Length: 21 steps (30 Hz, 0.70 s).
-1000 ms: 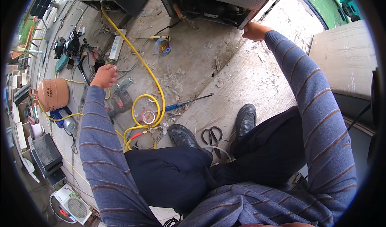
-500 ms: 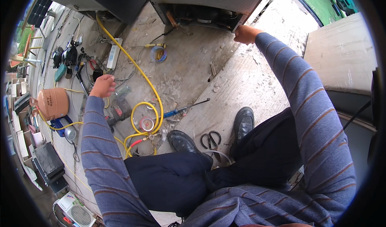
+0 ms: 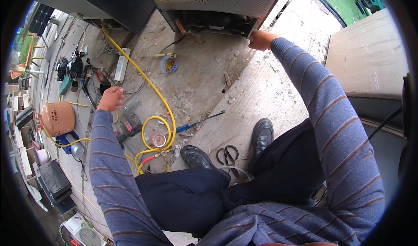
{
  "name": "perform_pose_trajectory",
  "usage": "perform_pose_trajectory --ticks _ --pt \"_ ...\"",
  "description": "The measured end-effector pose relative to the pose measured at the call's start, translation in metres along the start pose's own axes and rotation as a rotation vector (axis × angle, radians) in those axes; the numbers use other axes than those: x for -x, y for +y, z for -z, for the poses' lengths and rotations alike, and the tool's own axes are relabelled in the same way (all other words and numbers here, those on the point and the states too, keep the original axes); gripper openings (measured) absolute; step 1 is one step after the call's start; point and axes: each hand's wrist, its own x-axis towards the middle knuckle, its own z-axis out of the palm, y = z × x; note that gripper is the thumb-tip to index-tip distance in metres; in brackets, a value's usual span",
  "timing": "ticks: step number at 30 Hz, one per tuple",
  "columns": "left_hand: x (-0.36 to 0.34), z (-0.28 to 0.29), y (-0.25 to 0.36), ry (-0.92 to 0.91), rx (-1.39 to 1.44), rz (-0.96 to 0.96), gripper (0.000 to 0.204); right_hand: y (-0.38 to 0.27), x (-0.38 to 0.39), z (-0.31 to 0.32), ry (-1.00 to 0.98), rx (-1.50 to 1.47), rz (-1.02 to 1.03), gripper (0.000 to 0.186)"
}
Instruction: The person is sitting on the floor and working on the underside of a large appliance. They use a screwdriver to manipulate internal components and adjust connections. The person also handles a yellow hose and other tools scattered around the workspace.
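Only the view shifts — the right hand (image 3: 261, 40) stays at the grey cabinet (image 3: 230, 3)'s lower corner, ahead, so contact seems unbroken; whether its fingers clamp, I cannot tell. The left hand (image 3: 112, 99) looks empty — fingers curled, slightly apart.

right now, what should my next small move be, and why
Perhaps bring the left hand to the other lower corner of the cabinet: the right hand is at its lower right corner, while the left is over the floor, apparently empty, so using both might steady it.
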Motion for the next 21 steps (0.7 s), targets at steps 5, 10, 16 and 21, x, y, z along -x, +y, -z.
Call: perform_pose_trajectory --ticks 5,10,16,21 --pt "0.0012 0.0011 -0.0012 -0.001 -0.006 -0.003 0.04 0.0001 -0.0056 -0.0033 -0.003 0.007 -0.025 0.036" --pt "0.0024 0.0021 -0.0032 0.001 -0.003 -0.003 0.04 -0.0013 -0.0047 -0.0021 -0.006 0.006 -0.024 0.036" --pt "0.0017 0.0027 -0.0037 -0.005 -0.002 -0.005 0.041 -0.002 -0.0041 -0.0016 -0.006 0.009 -0.028 0.035" --pt "0.003 0.0014 -0.0016 -0.006 -0.003 -0.018 0.041 0.0003 -0.0042 -0.0016 0.011 0.021 -0.014 0.036"
